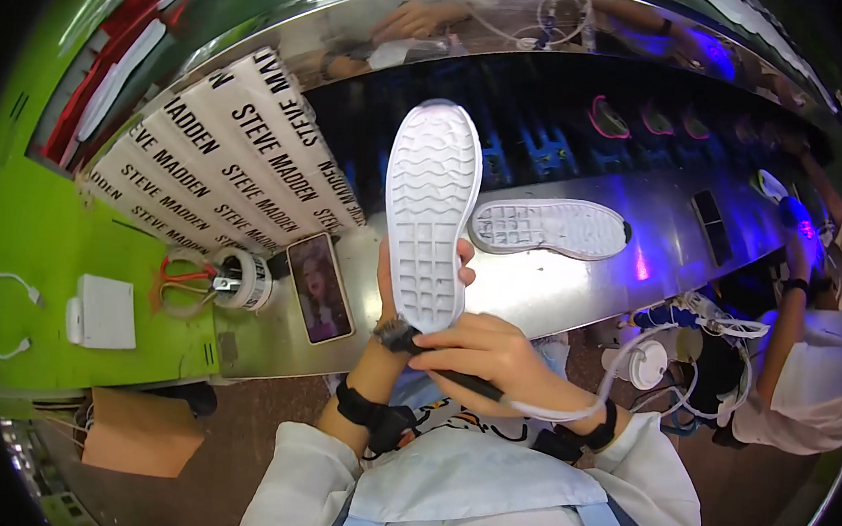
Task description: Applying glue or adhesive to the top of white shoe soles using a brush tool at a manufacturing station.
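Observation:
My left hand (387, 285) holds a white shoe sole (431, 195) from beneath, its fingertips curling over the right edge. The sole is raised over the bench, with its wavy, grid-patterned face up toward me. A black-handled brush (466, 377) sits between the fingers of my right hand (493, 353). Its dark bristles are beside the sole's near end, by my left wrist; whether they touch the sole I cannot tell. From the handle a pale tube (593, 400) runs off to the right. A second white sole (582, 229) lies on the bench, right of the held one.
Metal bench (537, 302) edges a dark conveyor (521, 123) carrying pink-rimmed pieces. Left are a printed box (222, 158), a phone (320, 290), tape rolls (247, 279), orange scissors (187, 277) and a white charger (106, 312). A lidded cup (643, 363) stands lower right; a co-worker (799, 362) works beyond.

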Demonstrator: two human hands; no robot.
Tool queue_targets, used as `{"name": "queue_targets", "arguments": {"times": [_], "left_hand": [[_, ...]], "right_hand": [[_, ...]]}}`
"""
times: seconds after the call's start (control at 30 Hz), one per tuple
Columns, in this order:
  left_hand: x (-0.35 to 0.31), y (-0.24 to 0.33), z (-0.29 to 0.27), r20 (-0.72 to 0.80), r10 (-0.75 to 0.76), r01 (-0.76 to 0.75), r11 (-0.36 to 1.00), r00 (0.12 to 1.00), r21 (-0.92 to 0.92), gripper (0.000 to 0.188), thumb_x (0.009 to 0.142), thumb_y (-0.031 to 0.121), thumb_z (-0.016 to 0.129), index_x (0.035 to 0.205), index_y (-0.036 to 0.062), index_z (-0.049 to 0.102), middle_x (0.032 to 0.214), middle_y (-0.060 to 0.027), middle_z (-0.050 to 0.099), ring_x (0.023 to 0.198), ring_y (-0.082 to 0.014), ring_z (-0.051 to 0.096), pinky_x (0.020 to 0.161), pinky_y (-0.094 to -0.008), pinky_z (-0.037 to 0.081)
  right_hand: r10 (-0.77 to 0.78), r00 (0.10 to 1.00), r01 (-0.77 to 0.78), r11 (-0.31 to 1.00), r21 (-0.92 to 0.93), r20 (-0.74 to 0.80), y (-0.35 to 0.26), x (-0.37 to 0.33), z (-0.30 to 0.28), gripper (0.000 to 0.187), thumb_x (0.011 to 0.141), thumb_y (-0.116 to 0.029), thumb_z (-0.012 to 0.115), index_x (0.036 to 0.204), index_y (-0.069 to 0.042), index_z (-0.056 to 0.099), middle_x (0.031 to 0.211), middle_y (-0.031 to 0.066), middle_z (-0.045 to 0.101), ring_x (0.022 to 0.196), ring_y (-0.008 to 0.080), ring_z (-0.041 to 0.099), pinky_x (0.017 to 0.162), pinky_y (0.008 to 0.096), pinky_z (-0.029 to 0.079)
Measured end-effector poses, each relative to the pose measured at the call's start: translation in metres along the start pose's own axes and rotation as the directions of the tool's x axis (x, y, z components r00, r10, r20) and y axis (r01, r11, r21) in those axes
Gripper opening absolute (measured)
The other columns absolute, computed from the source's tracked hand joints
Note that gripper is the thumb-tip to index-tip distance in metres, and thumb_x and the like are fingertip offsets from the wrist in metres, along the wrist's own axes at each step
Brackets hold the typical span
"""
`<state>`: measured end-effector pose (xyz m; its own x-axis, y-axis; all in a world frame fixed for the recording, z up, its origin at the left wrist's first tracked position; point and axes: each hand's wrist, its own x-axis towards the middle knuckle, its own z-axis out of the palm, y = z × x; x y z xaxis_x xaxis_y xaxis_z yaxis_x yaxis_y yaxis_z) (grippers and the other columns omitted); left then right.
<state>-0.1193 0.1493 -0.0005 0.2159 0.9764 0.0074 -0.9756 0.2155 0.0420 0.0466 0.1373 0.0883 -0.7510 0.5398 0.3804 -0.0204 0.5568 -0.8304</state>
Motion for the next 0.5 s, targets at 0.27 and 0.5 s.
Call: {"name": "queue_targets", "arguments": {"times": [0.27,0.5], "left_hand": [[0.017,0.029,0.031,-0.020,-0.396,0.338,0.755,0.918,0.562,0.051,0.090,0.028,0.049,0.125,-0.0095,0.048,0.118,-0.0260,0.057,0.100,-0.0326,0.063,0.086,-0.0381,0.053],[0.055,0.030,0.032,-0.338,-0.679,0.463,0.004,0.652,0.886,0.037,0.090,0.023,0.055,0.115,-0.0037,0.062,0.105,-0.0103,0.066,0.089,-0.0125,0.063,0.077,-0.0238,0.050]], "right_hand": [[0.199,0.967,-0.240,0.925,0.295,0.162,0.008,0.001,-0.031,0.024,0.073,0.004,0.066,0.096,-0.002,0.070,0.097,0.0146,0.068,0.093,0.0230,0.066,0.081,0.0300,0.051],[0.093,0.955,-0.071,0.994,-0.086,0.282,0.002,0.000,-0.038,0.027,0.070,-0.002,0.069,0.097,-0.008,0.070,0.100,0.0112,0.067,0.088,0.0278,0.064,0.076,0.0355,0.051]]}}
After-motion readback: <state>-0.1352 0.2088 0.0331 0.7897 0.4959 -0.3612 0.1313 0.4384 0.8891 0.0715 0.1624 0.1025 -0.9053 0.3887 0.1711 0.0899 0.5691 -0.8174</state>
